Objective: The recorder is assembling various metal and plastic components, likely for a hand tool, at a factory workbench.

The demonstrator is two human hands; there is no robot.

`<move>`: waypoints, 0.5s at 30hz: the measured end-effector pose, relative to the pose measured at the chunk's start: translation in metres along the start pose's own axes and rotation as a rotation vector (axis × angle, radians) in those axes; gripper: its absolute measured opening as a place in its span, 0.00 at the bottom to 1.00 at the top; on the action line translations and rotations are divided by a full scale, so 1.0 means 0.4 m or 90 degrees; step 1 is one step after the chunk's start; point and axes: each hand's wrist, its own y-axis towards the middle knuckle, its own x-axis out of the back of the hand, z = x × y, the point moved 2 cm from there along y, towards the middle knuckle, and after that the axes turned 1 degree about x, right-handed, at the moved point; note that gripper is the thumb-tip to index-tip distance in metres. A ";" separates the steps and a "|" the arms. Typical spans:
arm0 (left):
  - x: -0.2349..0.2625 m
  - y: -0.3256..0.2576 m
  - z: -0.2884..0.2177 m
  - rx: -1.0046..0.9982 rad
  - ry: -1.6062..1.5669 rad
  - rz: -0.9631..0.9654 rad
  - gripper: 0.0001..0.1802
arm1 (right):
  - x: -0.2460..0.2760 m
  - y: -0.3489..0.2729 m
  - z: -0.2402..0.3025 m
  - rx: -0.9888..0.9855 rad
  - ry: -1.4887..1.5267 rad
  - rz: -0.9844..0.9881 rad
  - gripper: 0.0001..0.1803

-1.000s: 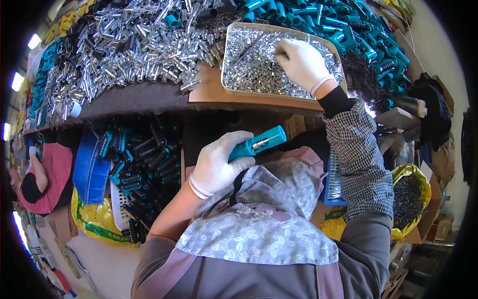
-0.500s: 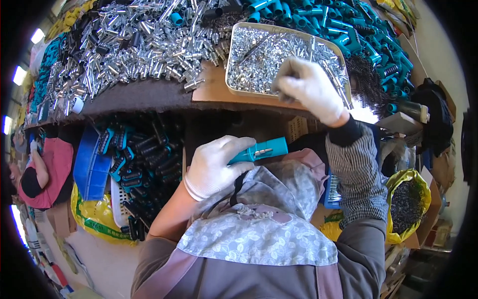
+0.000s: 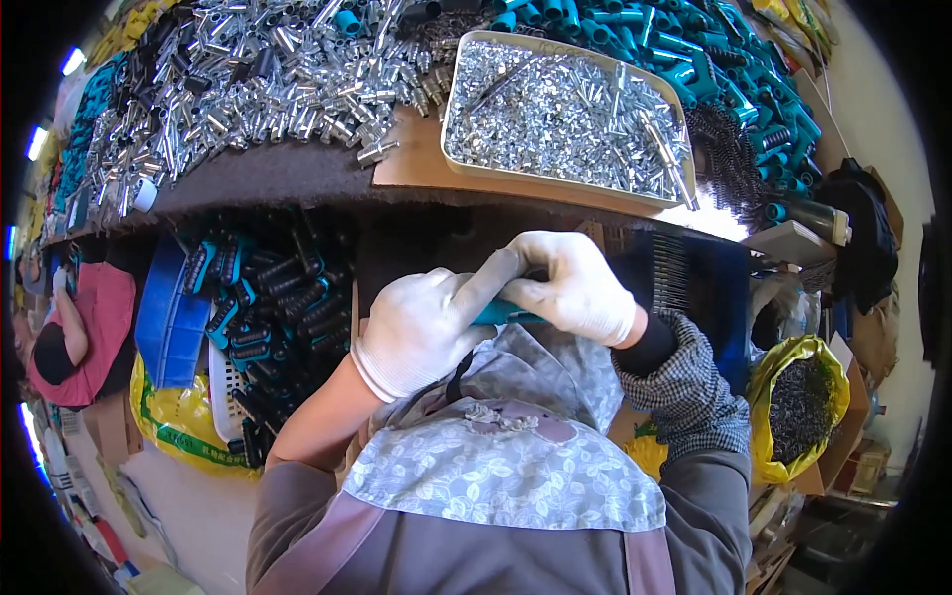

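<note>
In front of my apron, my left hand [image 3: 416, 322], in a white glove, is wrapped around a teal plastic tube [image 3: 496, 315]. Most of the tube is covered by the fingers. My gloved right hand [image 3: 580, 288] meets it from the other side, thumb and forefinger closed together over the tube. Whether a small part is pinched there is hidden. Beyond both hands, a shallow cream tray [image 3: 555, 185] on the bench holds many tiny shiny metal parts and several longer metal rods.
Shiny metal tubes [image 3: 288, 79] are heaped at the back left, teal tubes [image 3: 684, 55] at the back right beside dark springs [image 3: 729, 149]. Black-and-teal handles [image 3: 288, 307] and a blue bin [image 3: 169, 327] lie left. A yellow bag [image 3: 762, 421] stands right. Another person [image 3: 104, 327] is far left.
My right hand has come back from over the tray's front edge to the teal tube, and its fingers now cover it. The left hand has kept its hold.
</note>
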 end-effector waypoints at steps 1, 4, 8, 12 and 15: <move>-0.006 -0.005 0.005 0.000 0.009 -0.008 0.44 | -0.006 -0.003 0.007 0.016 -0.013 -0.004 0.10; -0.007 -0.017 0.010 -0.006 0.030 -0.006 0.45 | -0.015 -0.031 -0.014 0.176 -0.152 -0.020 0.07; -0.013 -0.018 0.021 -0.005 0.050 0.030 0.48 | -0.032 -0.051 -0.028 0.277 -0.201 -0.069 0.10; -0.018 -0.012 0.024 -0.023 0.048 0.032 0.48 | -0.030 -0.059 -0.036 0.229 -0.191 -0.065 0.11; -0.018 -0.011 0.025 -0.022 0.044 0.027 0.48 | -0.033 -0.067 -0.031 0.366 -0.282 -0.098 0.14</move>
